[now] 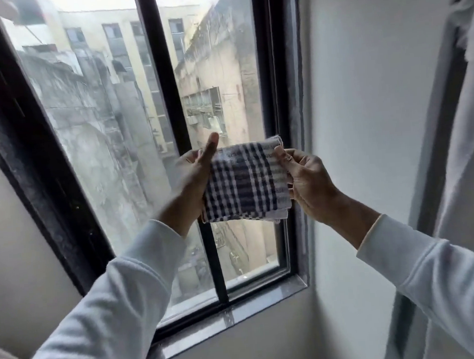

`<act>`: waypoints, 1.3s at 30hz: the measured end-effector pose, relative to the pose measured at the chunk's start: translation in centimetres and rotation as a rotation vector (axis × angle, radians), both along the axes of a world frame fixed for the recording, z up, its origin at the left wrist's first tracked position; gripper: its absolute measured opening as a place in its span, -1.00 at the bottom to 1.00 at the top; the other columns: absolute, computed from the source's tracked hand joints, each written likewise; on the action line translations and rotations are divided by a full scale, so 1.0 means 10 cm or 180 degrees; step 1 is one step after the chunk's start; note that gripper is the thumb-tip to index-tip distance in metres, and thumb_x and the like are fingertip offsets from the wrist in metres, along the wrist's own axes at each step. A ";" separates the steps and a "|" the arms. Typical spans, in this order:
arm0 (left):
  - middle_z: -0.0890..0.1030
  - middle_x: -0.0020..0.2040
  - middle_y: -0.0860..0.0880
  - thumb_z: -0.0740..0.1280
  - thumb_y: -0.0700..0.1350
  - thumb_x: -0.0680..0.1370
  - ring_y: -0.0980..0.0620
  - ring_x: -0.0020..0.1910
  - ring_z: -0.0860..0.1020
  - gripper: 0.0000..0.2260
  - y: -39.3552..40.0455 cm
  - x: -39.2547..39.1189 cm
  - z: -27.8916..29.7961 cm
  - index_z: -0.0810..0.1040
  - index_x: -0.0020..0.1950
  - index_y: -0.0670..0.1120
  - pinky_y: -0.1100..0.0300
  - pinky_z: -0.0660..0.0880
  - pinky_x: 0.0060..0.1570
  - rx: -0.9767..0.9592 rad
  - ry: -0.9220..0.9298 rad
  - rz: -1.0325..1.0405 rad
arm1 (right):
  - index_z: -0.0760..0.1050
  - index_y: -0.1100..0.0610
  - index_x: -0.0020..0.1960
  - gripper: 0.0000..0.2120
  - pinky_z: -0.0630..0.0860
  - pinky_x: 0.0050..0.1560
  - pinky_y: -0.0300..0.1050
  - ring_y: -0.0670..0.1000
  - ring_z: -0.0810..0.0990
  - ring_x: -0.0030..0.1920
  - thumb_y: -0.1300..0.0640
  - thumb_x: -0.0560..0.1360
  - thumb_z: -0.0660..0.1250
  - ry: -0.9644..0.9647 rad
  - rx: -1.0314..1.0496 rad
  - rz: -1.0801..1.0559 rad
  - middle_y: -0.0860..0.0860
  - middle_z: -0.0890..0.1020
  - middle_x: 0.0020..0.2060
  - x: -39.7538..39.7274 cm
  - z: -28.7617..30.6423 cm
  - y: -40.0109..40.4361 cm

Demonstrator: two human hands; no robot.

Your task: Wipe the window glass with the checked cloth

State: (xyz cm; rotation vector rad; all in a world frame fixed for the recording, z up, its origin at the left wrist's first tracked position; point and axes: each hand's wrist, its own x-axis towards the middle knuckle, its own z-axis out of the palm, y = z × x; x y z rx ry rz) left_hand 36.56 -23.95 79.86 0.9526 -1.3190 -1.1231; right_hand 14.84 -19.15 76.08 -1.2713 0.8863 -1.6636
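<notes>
Sleeves (121,299), hands (both) gripping checked cloth (244,181)

Two arms are seen, and both are covered by long white sleeves of a soft, thick fabric. At each wrist a plain cuff is found. The left hand (193,179) and the right hand (309,182) are left bare.

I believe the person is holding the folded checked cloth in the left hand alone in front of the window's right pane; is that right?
Not quite: both hands hold it. In the head view, the left hand grips the left edge of the folded checked cloth and the right hand pinches its right edge. The rest stands: the cloth is in front of the window's right pane.
</notes>
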 end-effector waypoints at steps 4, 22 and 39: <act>0.82 0.11 -0.18 0.49 0.19 0.59 -0.22 0.16 0.78 -0.52 0.45 -0.32 -0.51 0.69 0.31 -0.17 -0.18 0.67 0.19 0.1033 0.0193 -0.0983 | 0.62 0.13 0.06 -0.79 0.74 -0.13 -0.06 -0.01 0.75 -0.20 0.01 0.71 0.33 -0.0336 0.0214 -0.0524 0.03 0.78 -0.15 -0.19 -0.42 0.45; 0.80 0.10 -0.25 0.52 -0.03 0.60 -0.30 0.16 0.77 -0.72 2.07 -2.76 -4.93 0.74 0.13 -0.24 -0.28 0.69 0.23 0.2584 -0.0337 -0.0751 | 0.67 0.09 0.01 -0.87 0.66 0.02 -0.02 0.04 0.72 -0.09 0.05 0.67 0.41 0.0066 0.2535 -0.1547 0.01 0.79 -0.11 -2.40 -4.44 2.42; 0.63 0.42 -0.18 0.33 -0.15 0.69 -0.18 0.47 0.56 -0.61 2.28 -3.82 -8.42 0.50 0.51 -0.22 -0.02 0.44 0.55 0.1929 -0.2129 -0.0900 | 0.50 0.15 0.48 -0.52 0.52 0.42 -0.01 0.18 0.64 0.37 0.19 0.57 0.45 0.1465 0.3807 -0.1398 0.13 0.67 0.36 -3.28 -8.03 2.62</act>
